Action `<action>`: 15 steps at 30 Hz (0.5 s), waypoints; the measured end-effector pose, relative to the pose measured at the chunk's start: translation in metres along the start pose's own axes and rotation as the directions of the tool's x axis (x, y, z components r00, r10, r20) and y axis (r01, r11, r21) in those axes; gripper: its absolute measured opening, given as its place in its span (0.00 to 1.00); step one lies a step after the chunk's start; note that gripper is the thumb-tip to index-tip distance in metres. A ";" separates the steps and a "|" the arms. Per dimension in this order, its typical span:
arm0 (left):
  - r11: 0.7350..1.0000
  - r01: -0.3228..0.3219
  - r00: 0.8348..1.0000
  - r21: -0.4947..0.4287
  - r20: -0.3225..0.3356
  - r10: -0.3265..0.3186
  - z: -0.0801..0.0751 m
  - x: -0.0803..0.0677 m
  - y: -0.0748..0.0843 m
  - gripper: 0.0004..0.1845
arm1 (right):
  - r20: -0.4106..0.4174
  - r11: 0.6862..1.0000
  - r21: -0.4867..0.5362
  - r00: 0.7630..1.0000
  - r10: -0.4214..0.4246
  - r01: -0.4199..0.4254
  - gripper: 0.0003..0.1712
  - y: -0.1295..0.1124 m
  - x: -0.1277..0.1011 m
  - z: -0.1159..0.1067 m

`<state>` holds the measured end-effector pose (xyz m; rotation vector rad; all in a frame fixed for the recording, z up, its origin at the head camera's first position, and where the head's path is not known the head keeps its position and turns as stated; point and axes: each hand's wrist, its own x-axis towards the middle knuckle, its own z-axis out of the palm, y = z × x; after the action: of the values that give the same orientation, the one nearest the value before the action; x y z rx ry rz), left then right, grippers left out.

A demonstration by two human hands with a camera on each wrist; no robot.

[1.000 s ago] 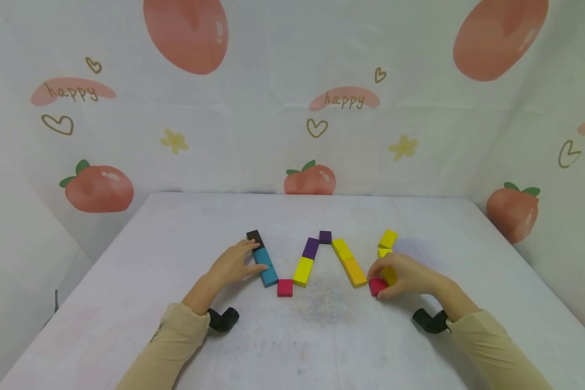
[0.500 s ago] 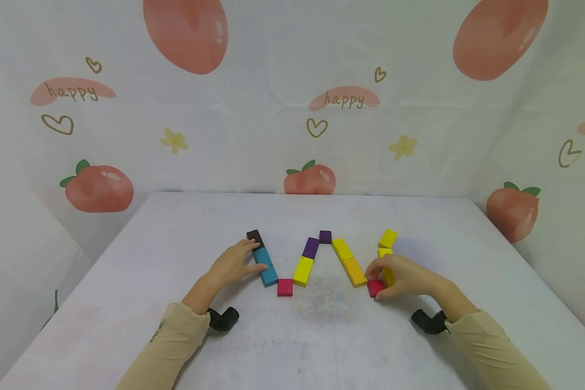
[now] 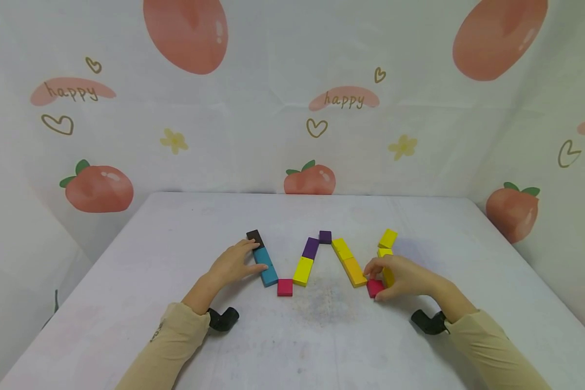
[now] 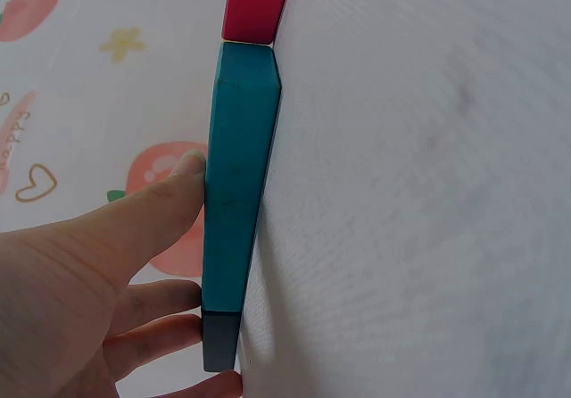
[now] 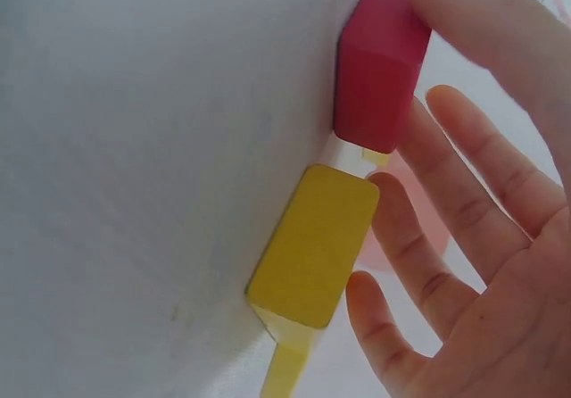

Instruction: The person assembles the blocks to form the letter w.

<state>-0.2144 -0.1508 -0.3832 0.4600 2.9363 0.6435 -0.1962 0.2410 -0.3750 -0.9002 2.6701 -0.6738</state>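
Observation:
My left hand (image 3: 234,264) rests on the left slanted row, thumb touching a blue block (image 4: 239,184) and other fingertips by the black block (image 4: 220,340). Its fingers lie relaxed. With thumb and finger, my right hand (image 3: 403,276) pinches a red block (image 3: 375,289) at the lower end of the orange block (image 3: 355,272). In the right wrist view, the thumb lies on that red block (image 5: 382,68), with a fingertip on its far side. A yellow block (image 5: 314,246) sits just beside it, partly behind the right hand in the head view.
Between the hands stand another red block (image 3: 285,287), a yellow block (image 3: 303,271), a purple block (image 3: 310,248), a small purple block (image 3: 325,237) and a yellow block (image 3: 342,249), in a zigzag. A further yellow block (image 3: 388,239) lies at the right row's far end.
My right hand has slid slightly left with the red block, which now sits against the orange block's lower end. The left hand has stayed still.

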 end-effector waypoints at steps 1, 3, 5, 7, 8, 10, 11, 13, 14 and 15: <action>1.000 0.001 1.000 0.001 0.001 -0.001 0.000 0.000 0.000 0.35 | -0.001 1.000 0.003 1.000 0.002 -0.002 0.23 0.000 0.000 0.000; 1.000 0.004 1.000 0.001 0.004 -0.004 0.000 0.000 0.000 0.36 | -0.009 1.000 0.002 1.000 0.002 -0.002 0.24 0.000 0.000 0.000; 1.000 0.005 1.000 0.003 0.007 -0.005 0.000 0.000 0.000 0.36 | -0.026 1.000 -0.005 1.000 -0.012 0.012 0.24 0.002 -0.001 -0.002; 1.000 0.006 1.000 0.003 0.008 -0.006 0.000 0.000 0.000 0.36 | -0.047 1.000 -0.003 0.999 -0.006 0.005 0.24 0.003 -0.002 -0.004; 1.000 0.007 1.000 0.001 0.008 -0.007 0.000 0.000 0.000 0.36 | -0.059 1.000 -0.002 0.998 0.005 -0.005 0.24 0.003 -0.003 -0.005; 1.000 0.007 1.000 0.001 0.007 -0.007 0.000 0.000 0.000 0.36 | -0.082 1.000 0.007 0.996 0.022 -0.021 0.24 0.006 -0.004 -0.008; 1.000 0.006 1.000 0.001 0.007 -0.006 0.000 0.000 0.000 0.36 | -0.091 0.999 0.016 0.995 0.037 -0.036 0.25 0.007 -0.005 -0.009; 1.000 0.006 1.000 -0.001 0.006 -0.006 0.000 -0.001 0.001 0.36 | -0.111 0.998 0.029 0.992 0.064 -0.061 0.27 0.011 -0.006 -0.012; 1.000 0.005 1.000 -0.001 0.006 -0.005 0.000 -0.001 0.001 0.35 | -0.121 0.997 0.033 0.990 0.070 -0.066 0.29 0.014 -0.007 -0.013; 1.000 0.003 1.000 -0.001 0.005 -0.003 0.000 -0.001 0.001 0.35 | -0.130 0.998 0.032 0.989 0.067 -0.063 0.30 0.017 -0.008 -0.015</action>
<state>-0.2134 -0.1505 -0.3829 0.4557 2.9311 0.6423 -0.2043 0.2628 -0.3701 -0.7839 2.7840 -0.7778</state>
